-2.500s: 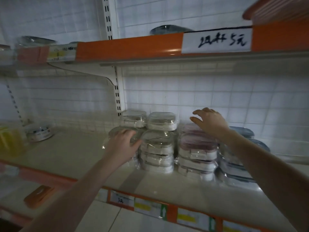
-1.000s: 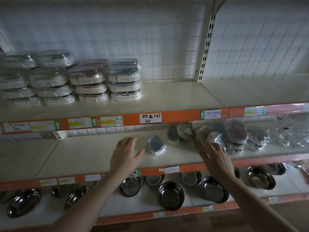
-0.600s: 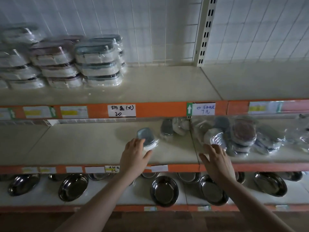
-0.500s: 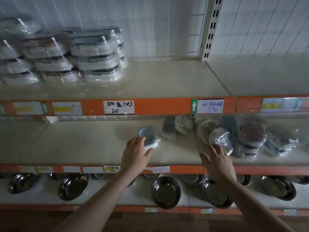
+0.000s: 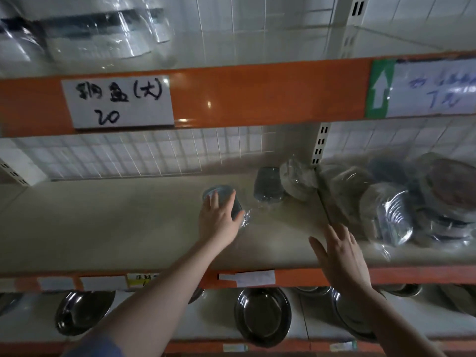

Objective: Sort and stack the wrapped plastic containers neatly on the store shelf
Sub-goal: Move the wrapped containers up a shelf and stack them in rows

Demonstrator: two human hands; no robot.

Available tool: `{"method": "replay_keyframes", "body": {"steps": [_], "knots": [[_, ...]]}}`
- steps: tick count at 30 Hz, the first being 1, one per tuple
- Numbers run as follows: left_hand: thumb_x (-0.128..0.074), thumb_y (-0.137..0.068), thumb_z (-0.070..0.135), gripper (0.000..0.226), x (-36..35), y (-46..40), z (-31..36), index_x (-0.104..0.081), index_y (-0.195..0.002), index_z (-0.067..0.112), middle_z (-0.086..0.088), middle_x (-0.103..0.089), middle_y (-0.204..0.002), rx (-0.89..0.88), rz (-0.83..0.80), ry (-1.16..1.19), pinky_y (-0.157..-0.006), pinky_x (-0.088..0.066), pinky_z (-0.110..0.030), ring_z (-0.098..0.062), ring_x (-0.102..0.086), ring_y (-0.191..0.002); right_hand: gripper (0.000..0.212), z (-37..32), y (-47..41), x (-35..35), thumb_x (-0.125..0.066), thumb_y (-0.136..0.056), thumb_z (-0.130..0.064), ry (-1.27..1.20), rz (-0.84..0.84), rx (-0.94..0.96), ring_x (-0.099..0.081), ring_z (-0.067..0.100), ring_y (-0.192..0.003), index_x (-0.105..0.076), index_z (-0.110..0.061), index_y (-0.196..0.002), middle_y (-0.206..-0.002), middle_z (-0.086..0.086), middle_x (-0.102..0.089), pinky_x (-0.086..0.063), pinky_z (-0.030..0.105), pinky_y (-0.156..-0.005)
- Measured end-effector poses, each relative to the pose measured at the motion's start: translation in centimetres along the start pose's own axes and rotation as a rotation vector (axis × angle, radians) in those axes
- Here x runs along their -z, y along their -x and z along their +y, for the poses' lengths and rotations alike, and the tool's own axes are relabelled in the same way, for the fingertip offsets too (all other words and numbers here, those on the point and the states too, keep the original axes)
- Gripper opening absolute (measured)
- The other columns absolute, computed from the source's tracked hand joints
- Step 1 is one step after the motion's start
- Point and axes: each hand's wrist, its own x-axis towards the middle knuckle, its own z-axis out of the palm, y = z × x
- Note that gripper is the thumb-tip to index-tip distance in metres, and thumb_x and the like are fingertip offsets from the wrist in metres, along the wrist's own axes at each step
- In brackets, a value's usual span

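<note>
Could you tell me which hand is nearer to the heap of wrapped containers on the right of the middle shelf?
Right. The right hand hovers open just left of the heap; the left hand is farther left, on a single container.

Dim, motion-blurred wide-angle view, glare on plastic wrap [image 5: 103, 34].
</note>
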Motion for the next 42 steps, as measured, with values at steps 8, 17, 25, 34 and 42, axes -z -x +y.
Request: {"method": "replay_keyframes", "body": {"steps": [8, 17, 25, 34, 42], "knots": [[-0.042, -0.09, 0.061, 0.058, -1.8, 0.5, -0.5, -0.036, -0.142, 0.035, -0.01, -0.015, -0.158, -0.068, 0.063, -0.003, -0.113, -0.018, -0.046, -0.033, -0.012, -0.144, 0.05, -0.8, -1.7, -1.6, -0.049, -0.093, -0.039, 0.003, -0.039, 0.007, -0.046, 0.032, -0.118, -0.043, -0.016, -0.137, -0.129, 0.015, -0.046, -0.039, 0.04, -0.093], [-0.074, -0.067, 0.036, 0.031, -0.8, 3.6, -2.1, -0.063, -0.088, 0.016, -0.009, -0.062, -0.105, -0.087, 0.25, 0.183, -0.081, -0.048, -0.049, -0.038, -0.056, -0.105, 0.05, -2.0, -3.4, -1.3, -0.055, -0.09, -0.032, -0.024, 0.016, 0.047, -0.046, 0.038, -0.113, -0.045, -0.009, -0.133, -0.127, 0.02, -0.046, -0.04, 0.042, -0.089], [-0.07, -0.071, 0.032, 0.059, -0.2, 3.6, -1.5, -0.051, -0.126, 0.023, 0.001, -0.041, -0.137, 0.073, 0.149, 0.238, -0.104, -0.034, -0.039, -0.026, -0.034, -0.128, 0.064, -3.7, -9.6, -1.0, -0.047, -0.094, -0.039, -0.134, -0.004, 0.018, -0.033, 0.033, -0.132, -0.02, -0.021, -0.149, -0.154, 0.008, -0.02, -0.035, 0.042, -0.1], [-0.068, -0.073, 0.031, 0.06, 0.2, 3.3, -2.3, -0.048, -0.129, 0.028, 0.007, -0.033, -0.139, 0.071, 0.078, 0.237, -0.103, -0.031, -0.032, -0.021, -0.029, -0.13, 0.059, -4.0, -16.1, -2.7, -0.048, -0.091, -0.049, -0.397, -0.13, -0.143, -0.032, 0.033, -0.13, -0.032, -0.03, -0.144, -0.146, 0.013, -0.03, -0.03, 0.042, -0.106], [-0.068, -0.07, 0.03, 0.059, 0.4, 3.1, -2.1, -0.048, -0.126, 0.028, 0.007, -0.033, -0.137, 0.093, 0.052, 0.24, -0.099, -0.032, -0.031, -0.021, -0.029, -0.126, 0.044, -5.1, -14.3, -2.7, -0.07, -0.069, -0.037, -0.657, 0.009, -0.282, -0.054, 0.023, -0.094, -0.058, -0.029, -0.111, -0.111, 0.005, -0.058, -0.038, 0.024, -0.073]]}}
